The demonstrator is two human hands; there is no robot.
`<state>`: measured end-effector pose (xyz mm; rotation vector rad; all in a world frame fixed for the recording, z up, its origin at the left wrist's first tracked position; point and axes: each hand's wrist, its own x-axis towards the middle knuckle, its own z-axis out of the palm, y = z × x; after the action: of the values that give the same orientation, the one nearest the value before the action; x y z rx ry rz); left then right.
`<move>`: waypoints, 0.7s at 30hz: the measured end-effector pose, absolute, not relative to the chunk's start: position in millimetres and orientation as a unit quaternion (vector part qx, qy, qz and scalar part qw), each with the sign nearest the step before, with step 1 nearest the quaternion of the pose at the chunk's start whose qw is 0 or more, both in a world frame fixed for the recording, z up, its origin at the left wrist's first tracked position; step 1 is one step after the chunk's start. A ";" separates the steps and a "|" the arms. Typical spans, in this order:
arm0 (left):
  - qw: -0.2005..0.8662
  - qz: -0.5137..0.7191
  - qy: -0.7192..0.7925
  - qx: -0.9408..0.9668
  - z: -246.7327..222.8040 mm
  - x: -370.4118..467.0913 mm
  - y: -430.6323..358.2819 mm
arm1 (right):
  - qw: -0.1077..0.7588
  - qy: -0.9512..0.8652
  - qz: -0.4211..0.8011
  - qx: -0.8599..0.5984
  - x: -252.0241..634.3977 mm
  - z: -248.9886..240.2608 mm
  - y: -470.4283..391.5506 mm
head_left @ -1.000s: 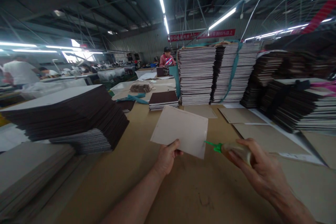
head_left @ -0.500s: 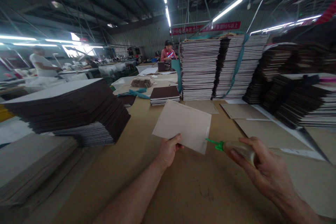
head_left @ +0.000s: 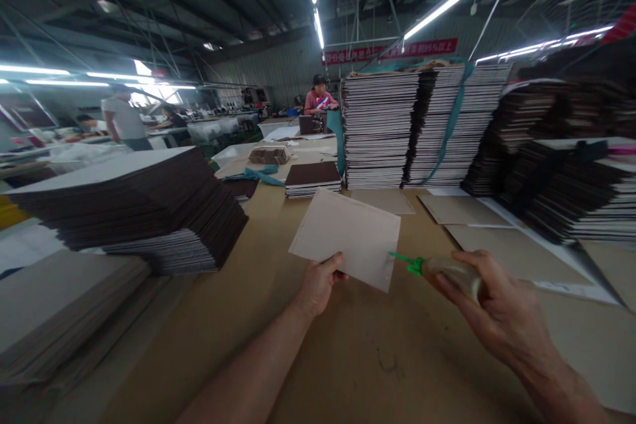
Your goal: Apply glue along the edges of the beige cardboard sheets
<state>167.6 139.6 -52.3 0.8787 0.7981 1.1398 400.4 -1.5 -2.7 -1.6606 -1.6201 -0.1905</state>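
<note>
My left hand [head_left: 322, 285] pinches the near edge of a light beige board [head_left: 350, 235], thumb on top, and holds it tilted above the brown table [head_left: 308, 358]. A squeeze bottle [head_left: 454, 275] with a green nozzle [head_left: 408, 264] lies in my right hand [head_left: 501, 311], whose fingers and thumb wrap round its body. The nozzle's tip is at the board's right edge; whether it touches cannot be made out. Thin lines run along the board's borders.
Dark boards [head_left: 149, 205] are piled at the left, above grey-beige sheets [head_left: 64, 305]. A tall strapped stack [head_left: 382, 132] stands behind, beside a small dark stack [head_left: 313, 177]. Loose beige boards [head_left: 511, 252] lie at the right. A person [head_left: 318, 98] sits farther back.
The bottle's nozzle has moved slightly up along the board's right edge. My left hand and the board have hardly moved. A person in the left background has moved right.
</note>
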 end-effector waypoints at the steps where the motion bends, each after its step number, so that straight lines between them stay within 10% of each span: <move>1: 0.680 0.509 0.356 0.390 -52.4 167.9 139.8 | 0.393 -0.649 -0.066 -0.648 399.6 -4.9 -3.0; 21: 0.665 0.520 0.375 0.383 -49.6 169.5 139.4 | 0.389 -0.671 0.003 -0.631 388.1 -18.8 -23.0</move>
<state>169.5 139.4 -49.6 0.8656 0.8475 1.1738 388.1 -23.0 -18.8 -1.6030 -1.7070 0.0074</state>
